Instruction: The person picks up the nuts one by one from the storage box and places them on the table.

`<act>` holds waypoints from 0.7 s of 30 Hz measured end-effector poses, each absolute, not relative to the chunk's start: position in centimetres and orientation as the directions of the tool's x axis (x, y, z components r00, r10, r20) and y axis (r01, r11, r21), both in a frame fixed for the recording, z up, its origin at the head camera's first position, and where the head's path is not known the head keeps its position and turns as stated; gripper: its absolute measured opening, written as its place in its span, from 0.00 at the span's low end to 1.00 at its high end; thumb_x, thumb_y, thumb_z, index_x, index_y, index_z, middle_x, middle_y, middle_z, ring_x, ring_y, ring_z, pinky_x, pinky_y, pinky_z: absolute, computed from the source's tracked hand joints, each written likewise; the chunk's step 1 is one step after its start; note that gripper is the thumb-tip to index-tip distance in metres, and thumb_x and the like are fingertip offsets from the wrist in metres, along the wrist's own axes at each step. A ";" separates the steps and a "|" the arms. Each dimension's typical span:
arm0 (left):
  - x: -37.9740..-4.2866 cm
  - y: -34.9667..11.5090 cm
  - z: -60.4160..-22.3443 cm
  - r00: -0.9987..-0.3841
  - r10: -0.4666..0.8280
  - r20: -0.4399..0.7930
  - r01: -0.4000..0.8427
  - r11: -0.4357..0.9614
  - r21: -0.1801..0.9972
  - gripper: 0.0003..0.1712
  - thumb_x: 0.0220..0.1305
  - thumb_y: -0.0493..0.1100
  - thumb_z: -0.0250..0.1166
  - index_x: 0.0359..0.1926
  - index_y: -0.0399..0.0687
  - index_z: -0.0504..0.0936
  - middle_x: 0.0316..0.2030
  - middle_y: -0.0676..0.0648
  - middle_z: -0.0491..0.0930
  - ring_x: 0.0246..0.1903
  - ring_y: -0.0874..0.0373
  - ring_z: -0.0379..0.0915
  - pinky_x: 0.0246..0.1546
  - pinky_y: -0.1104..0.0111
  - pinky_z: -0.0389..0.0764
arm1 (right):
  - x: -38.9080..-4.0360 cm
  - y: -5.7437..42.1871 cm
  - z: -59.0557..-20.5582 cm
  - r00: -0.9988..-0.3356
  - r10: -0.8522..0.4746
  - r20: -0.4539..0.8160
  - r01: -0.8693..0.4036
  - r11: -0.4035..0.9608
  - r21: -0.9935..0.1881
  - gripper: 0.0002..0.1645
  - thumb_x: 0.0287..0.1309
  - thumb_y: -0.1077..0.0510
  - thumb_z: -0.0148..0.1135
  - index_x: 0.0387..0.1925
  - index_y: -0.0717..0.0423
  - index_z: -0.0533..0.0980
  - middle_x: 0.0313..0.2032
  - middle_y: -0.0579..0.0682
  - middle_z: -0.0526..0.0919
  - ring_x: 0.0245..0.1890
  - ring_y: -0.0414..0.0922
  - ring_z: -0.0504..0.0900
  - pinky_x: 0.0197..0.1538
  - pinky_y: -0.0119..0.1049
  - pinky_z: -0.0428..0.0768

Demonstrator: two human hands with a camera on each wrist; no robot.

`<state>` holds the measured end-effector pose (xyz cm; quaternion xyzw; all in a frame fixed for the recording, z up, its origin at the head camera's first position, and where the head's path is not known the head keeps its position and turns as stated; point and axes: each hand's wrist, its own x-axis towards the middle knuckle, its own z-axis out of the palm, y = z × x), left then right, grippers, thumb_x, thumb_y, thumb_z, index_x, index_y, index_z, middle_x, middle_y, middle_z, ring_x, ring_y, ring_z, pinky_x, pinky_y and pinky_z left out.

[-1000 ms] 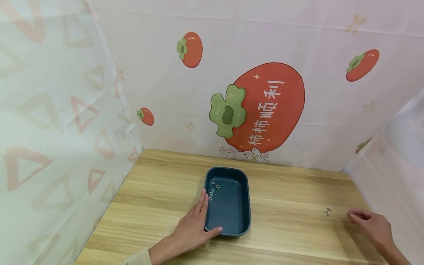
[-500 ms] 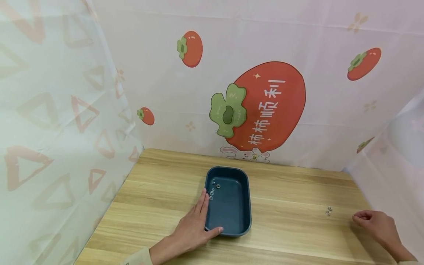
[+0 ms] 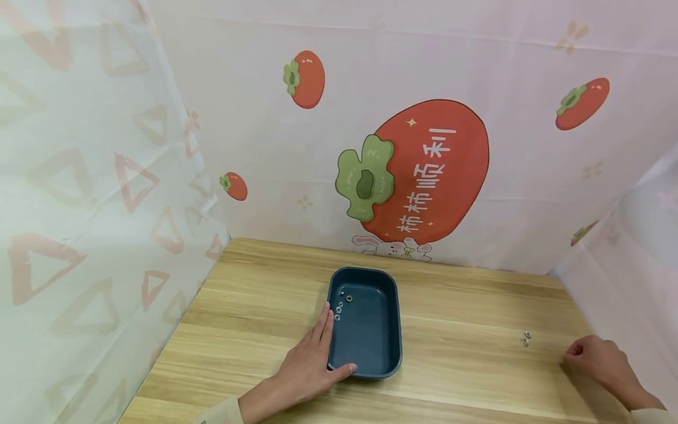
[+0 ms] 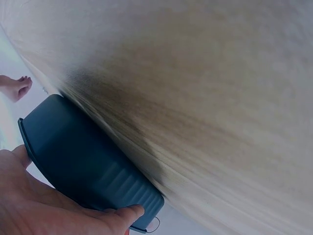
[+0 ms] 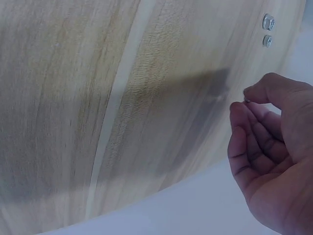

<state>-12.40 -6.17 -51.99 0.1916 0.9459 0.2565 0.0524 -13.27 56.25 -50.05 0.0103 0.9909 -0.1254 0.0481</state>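
In the head view a dark blue rectangular tray (image 3: 398,330) stands on the table, with several small metal nuts (image 3: 338,310) along its left side. My left hand (image 3: 307,362) rests against it, straight fingers along the left wall and thumb over the near rim. The left wrist view shows those fingers on the tray's outer wall (image 4: 83,147). At the right, my right hand (image 3: 601,360) is just above the table. Its thumb and index fingertips pinch a small metal piece (image 5: 246,101), mostly hidden by them. Left of that hand lie two metal flange nuts (image 3: 525,338).
The wooden table (image 3: 455,365) ends at a patterned cloth backdrop (image 3: 529,176) behind it. More cloth (image 3: 106,206) hangs along the left side, and another sheet closes in the right side.
My right hand has shifted a little to the right, away from the two nuts, and turned so its fingers look more curled. The left hand and the tray stay put.
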 end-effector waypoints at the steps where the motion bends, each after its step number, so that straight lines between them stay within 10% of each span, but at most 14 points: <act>1: -12.4 -6.2 -52.0 -0.921 0.391 -0.001 0.336 0.794 0.507 0.66 0.67 0.76 0.62 0.86 0.41 0.43 0.86 0.44 0.34 0.79 0.38 0.55 0.66 0.41 0.75 | -13.2 56.2 -50.1 -0.994 0.010 -0.105 0.035 0.969 -0.243 0.05 0.56 0.60 0.68 0.28 0.56 0.87 0.28 0.48 0.87 0.26 0.45 0.78 0.28 0.47 0.79; 21: -12.3 -6.1 -51.9 -0.916 0.401 -0.001 0.346 0.792 0.503 0.66 0.67 0.77 0.61 0.86 0.41 0.42 0.86 0.44 0.34 0.80 0.40 0.55 0.67 0.42 0.74 | -13.0 56.4 -50.6 -0.981 0.002 -0.193 0.041 0.979 -0.199 0.04 0.53 0.58 0.73 0.26 0.53 0.85 0.28 0.46 0.86 0.28 0.45 0.76 0.30 0.48 0.78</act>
